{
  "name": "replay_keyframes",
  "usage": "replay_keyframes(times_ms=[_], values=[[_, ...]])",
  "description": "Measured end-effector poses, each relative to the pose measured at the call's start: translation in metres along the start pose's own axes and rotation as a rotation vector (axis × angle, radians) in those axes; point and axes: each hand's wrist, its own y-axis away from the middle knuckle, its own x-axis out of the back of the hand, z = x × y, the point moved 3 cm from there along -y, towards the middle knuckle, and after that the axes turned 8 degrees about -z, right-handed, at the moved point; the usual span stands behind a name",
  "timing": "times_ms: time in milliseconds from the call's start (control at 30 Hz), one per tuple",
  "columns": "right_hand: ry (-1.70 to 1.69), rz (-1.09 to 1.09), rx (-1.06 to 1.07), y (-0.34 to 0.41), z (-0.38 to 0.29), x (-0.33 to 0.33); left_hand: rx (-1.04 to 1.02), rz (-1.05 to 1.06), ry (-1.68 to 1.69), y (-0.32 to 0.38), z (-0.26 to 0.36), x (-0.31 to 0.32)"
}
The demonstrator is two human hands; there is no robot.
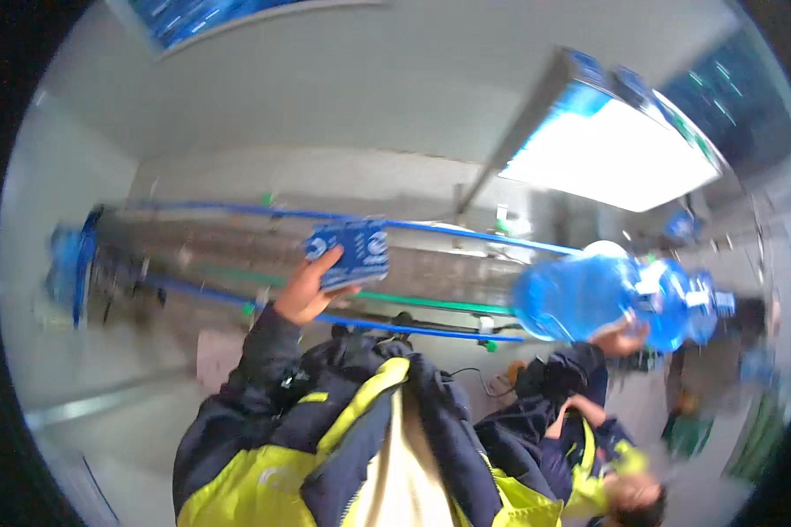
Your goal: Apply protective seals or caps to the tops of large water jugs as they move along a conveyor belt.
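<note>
My left hand (310, 286) holds a blue-and-white printed stack (356, 253), perhaps labels or film sleeves, over the conveyor (435, 270). The thumb lies across its front face. On the right, my right hand (619, 337) is against the lower side of a large clear-blue water jug (567, 296). Blur hides whether its fingers grip the jug or only touch it. More blue jugs, one (662, 300) directly behind and another (702, 303) farther right, line up beyond it.
Blue guide rails (422, 327) and a green strip (435, 304) run along the conveyor. A bright light panel (619, 145) hangs at upper right on a metal post. Another blue jug (66, 263) is at the far left end. A co-worker (586, 454) is close by at lower right.
</note>
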Motion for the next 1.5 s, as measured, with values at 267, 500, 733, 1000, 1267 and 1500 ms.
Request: replay_keyframes(times_ms=[267, 500, 733, 1000, 1267, 1500], values=[[-0.419, -0.715, -0.543, 0.207, -0.070, -0.067, -0.336, 0.294, 0.205, 0.108, 0.031, 0.097], [-0.584, -1.754, -0.454, 0.403, -0.227, -0.093, -0.522, 0.406, 0.333, 0.192, 0.035, 0.199], [-0.529, -1.973, -0.229, 0.560, -0.329, -0.073, -0.616, 0.598, 0.398, 0.320, 0.043, 0.333], [-0.438, -2.225, -0.219, 0.661, -0.412, -0.061, -0.689, 0.877, 0.379, 0.453, 0.060, 0.474], [-0.470, -2.137, -0.141, 0.747, -0.484, -0.113, -0.555, 0.899, 0.506, 0.467, 0.056, 0.585], [-0.532, -2.127, -0.206, 0.826, -0.561, -0.123, -0.162, 0.862, 0.455, 0.475, 0.055, 0.670]])
